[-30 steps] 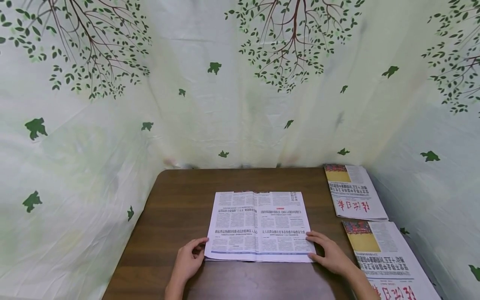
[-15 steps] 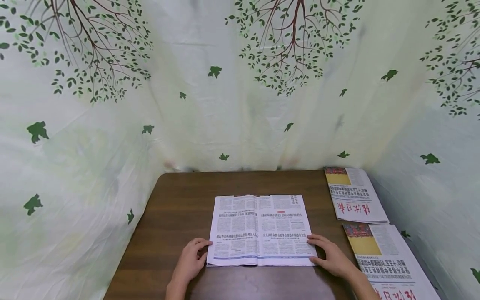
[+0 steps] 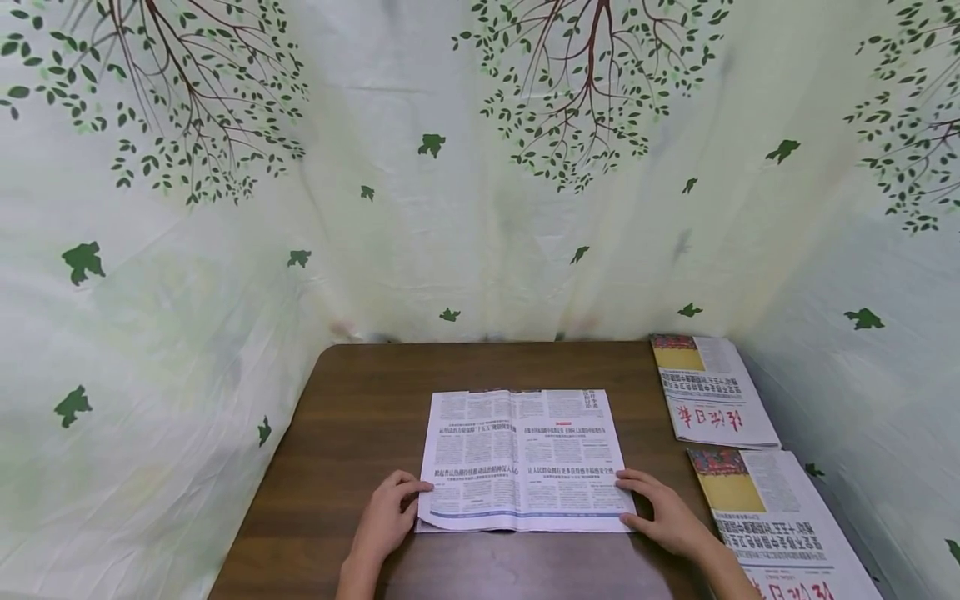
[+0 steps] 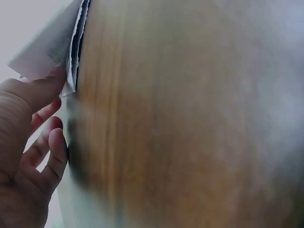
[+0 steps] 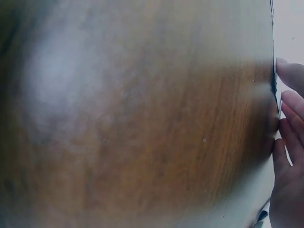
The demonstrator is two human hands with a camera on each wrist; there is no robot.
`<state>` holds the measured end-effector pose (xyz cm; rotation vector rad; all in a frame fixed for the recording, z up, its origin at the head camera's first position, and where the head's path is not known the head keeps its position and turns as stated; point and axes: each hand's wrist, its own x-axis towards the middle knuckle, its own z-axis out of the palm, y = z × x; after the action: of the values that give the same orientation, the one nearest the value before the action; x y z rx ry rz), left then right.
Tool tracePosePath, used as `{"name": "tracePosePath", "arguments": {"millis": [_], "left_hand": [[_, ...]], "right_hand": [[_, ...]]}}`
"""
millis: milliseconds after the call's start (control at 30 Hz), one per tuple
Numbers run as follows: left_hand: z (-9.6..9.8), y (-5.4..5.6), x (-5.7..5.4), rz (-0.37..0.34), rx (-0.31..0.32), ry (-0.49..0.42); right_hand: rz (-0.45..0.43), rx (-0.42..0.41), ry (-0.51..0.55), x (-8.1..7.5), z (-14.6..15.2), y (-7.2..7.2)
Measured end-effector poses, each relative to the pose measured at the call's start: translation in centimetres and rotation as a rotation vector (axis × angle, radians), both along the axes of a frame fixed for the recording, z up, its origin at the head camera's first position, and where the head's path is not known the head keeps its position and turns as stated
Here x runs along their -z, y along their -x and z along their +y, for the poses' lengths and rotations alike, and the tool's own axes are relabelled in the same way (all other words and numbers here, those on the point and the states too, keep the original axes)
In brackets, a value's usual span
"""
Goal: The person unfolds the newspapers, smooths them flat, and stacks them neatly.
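Note:
A spread-out newspaper [image 3: 517,458] lies on the brown table, with a crease down its middle. At its left edge, my left hand [image 3: 386,512] pinches the top sheet. The left wrist view shows the thumb [image 4: 50,88] against the raised corner of that sheet [image 4: 45,57], with the layers beneath standing slightly apart. A strip of lower page shows past the top sheet at the lower left. My right hand [image 3: 663,515] rests at the right edge, thumb and forefinger spread along it. The right wrist view has its loosely bent fingers [image 5: 292,123] right at the paper's edge.
Two folded newspapers lie along the table's right side: a far one [image 3: 708,392] and a near one [image 3: 776,525], cut off by the frame. The wooden table [image 3: 360,417] meets a leaf-printed cloth [image 3: 510,250] at the back and sides.
My left hand has shifted slightly right, drawing the top sheet's left edge inward and baring a lower page at the corner. The right hand stays at the right edge.

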<state>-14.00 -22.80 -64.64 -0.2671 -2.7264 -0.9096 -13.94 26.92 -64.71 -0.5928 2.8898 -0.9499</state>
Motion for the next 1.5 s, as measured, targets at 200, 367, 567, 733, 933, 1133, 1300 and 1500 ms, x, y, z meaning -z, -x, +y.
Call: {"name": "tracePosePath", "arguments": {"millis": [200, 367, 567, 733, 933, 1133, 1300, 1500], "left_hand": [[0.3, 0.1, 0.3, 0.093, 0.050, -0.031], [0.4, 0.2, 0.4, 0.125, 0.099, -0.095], [0.5, 0.1, 0.3, 0.073, 0.106, -0.103], [0.7, 0.1, 0.0, 0.032, 0.090, -0.130], [0.8, 0.2, -0.4, 0.078, 0.111, -0.155], [0.9, 0.2, -0.6, 0.159, 0.129, -0.199], [1.0, 0.5, -0.9, 0.215, 0.147, -0.244], [1.2, 0.6, -1.5, 0.240, 0.170, -0.318]], "right_hand": [[0.004, 0.009, 0.019, -0.1, 0.1, -0.3], [0.021, 0.014, 0.042, 0.0, 0.1, -0.4], [0.019, 0.040, 0.062, 0.3, 0.1, -0.3], [0.013, 0.095, 0.084, 0.3, -0.1, -0.2], [0.104, 0.127, 0.073, 0.5, -0.2, -0.2], [0.169, 0.121, 0.139, 0.5, -0.4, 0.0], [0.228, 0.102, 0.156, 0.4, -0.6, 0.1], [0.254, 0.111, 0.124, 0.4, -0.8, 0.3]]}}
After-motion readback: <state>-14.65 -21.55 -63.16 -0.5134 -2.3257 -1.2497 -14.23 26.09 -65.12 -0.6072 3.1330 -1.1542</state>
